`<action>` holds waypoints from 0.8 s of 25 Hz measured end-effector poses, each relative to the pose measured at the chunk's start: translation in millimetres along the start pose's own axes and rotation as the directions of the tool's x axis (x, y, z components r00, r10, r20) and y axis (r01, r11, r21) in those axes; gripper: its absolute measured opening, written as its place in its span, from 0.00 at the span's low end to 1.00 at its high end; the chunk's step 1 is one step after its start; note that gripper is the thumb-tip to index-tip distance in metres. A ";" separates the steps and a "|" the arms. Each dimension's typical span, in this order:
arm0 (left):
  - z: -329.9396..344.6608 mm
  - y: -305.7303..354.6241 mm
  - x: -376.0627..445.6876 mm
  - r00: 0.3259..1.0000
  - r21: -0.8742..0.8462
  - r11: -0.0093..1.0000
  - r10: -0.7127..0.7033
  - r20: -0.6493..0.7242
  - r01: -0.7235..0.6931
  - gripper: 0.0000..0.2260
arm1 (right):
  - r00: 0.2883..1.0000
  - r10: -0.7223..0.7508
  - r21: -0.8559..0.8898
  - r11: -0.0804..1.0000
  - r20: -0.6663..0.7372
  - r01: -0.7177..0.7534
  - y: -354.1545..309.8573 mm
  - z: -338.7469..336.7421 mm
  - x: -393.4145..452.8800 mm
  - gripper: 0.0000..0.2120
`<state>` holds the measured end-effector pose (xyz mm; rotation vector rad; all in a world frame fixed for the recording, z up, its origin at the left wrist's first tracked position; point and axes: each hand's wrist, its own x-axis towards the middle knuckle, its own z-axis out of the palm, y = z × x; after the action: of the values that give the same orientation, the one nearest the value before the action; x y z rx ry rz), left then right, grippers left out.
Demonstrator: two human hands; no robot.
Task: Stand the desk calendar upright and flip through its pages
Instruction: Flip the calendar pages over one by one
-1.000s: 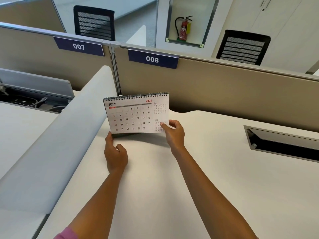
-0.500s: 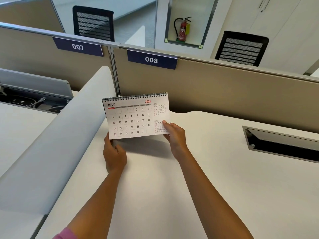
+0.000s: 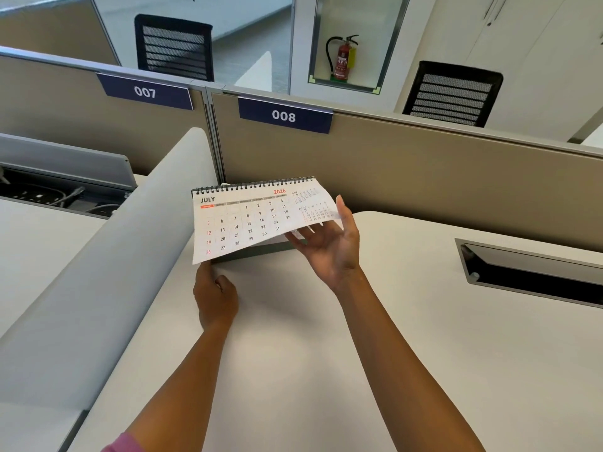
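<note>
A spiral-bound desk calendar (image 3: 243,220) stands upright on the white desk (image 3: 326,370), close to the beige partition. Its top page reads JULY 2026. My right hand (image 3: 329,246) is palm up under the right side of that page and lifts it, so the sheet curls upward off the dark base. Thumb and fingers pinch the page's lower right part. My left hand (image 3: 215,295) rests on the desk at the calendar's lower left corner, its fingertips hidden behind the page, steadying the base.
A grey curved divider (image 3: 107,272) runs along the left of the desk. Behind stands the beige partition (image 3: 408,177) labelled 008. A cable slot (image 3: 535,272) is recessed in the desk at the right. Office chairs stand beyond the partition.
My right hand has turned palm up and raised the July page's right side, which now curls away from the base. The left hand stays at the lower left corner.
</note>
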<state>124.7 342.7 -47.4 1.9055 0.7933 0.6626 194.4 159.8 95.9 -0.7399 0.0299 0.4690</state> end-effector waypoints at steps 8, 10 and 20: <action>-0.2 1.2 0.0 1.000 -0.046 0.999 0.014 -0.001 -0.014 0.26 | 0.996 -0.044 -0.030 0.998 0.075 0.047 -18.8 35.6 9.9 0.32; 0.7 0.1 0.3 1.000 -0.060 0.998 0.006 -0.007 -0.006 0.26 | 0.996 -0.052 -0.066 0.996 0.070 0.057 -22.9 41.9 15.7 0.27; 4.5 -2.0 2.3 1.000 -0.057 0.998 -0.001 -0.025 -0.001 0.28 | 0.999 -0.002 0.000 1.000 0.051 0.002 -40.5 47.5 42.5 0.33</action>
<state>128.9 342.7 -50.8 1.8492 0.7825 0.7028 243.0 182.1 149.2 -0.7275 -0.0188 0.4858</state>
